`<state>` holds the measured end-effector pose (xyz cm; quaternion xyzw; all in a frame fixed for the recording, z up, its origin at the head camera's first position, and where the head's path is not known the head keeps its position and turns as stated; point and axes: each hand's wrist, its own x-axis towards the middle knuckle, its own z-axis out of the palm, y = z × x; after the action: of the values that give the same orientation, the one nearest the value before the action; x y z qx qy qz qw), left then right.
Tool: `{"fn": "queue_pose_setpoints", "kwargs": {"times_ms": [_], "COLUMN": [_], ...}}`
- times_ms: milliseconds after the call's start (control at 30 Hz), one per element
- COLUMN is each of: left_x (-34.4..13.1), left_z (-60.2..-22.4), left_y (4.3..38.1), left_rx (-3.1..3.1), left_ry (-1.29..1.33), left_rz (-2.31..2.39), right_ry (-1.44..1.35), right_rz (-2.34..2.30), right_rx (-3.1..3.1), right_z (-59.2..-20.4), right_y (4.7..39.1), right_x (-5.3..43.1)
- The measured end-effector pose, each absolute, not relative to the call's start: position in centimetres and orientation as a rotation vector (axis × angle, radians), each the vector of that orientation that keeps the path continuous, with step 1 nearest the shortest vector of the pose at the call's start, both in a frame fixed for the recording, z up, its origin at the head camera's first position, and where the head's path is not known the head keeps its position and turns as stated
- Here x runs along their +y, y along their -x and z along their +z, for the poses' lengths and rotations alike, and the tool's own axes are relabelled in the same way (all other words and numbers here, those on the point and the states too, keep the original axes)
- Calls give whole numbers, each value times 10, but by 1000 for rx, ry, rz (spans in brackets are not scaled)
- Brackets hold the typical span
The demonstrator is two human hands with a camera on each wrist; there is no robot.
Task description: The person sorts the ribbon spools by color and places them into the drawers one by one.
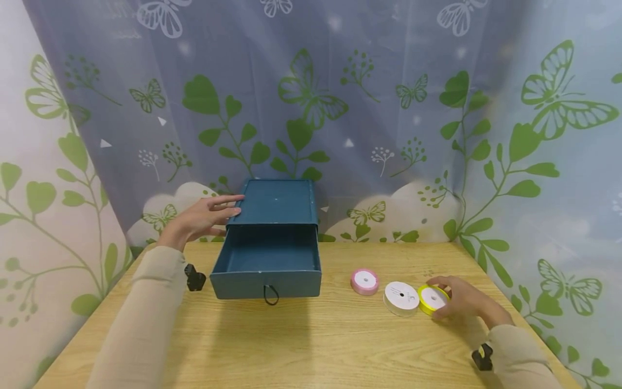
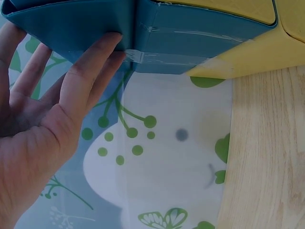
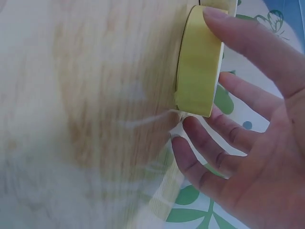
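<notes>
A dark blue drawer box [image 1: 278,201] stands at the left of the table with its drawer [image 1: 266,284] pulled out, showing a bare inside. My left hand [image 1: 201,219] touches the box's left side, fingers mostly straight. The left wrist view shows those fingertips [image 2: 114,38] against the blue wall. At the right, my right hand [image 1: 464,300] holds a yellow ribbon spool [image 1: 434,298] between thumb and fingers at its rim. Beside it lies a white ribbon spool [image 1: 401,298]; a pink ribbon spool [image 1: 364,281] lies further left.
A black loop [image 1: 271,295] hangs from the drawer front. In the left wrist view, a yellow box-like piece [image 2: 252,55] adjoins the blue box on the table side. The wooden table [image 1: 350,346] ends at a patterned cloth backdrop [image 1: 369,135].
</notes>
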<state>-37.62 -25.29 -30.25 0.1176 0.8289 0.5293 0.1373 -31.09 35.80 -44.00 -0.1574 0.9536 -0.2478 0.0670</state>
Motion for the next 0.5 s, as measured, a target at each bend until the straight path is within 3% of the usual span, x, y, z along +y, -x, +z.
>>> {"fn": "queue_pose_setpoints", "kwargs": {"times_ms": [233, 500], "left_x": [-253, -253], "left_z": [-302, -301], "left_y": [375, 374], "left_rx": [2399, 2398], "left_ry": [-335, -344], "left_rz": [1532, 1522], "right_ry": [423, 555], "right_rz": [-742, -736], "right_rx": [2865, 2889], "right_z": [-433, -407], "right_y": [309, 310], "right_x": [365, 365]}}
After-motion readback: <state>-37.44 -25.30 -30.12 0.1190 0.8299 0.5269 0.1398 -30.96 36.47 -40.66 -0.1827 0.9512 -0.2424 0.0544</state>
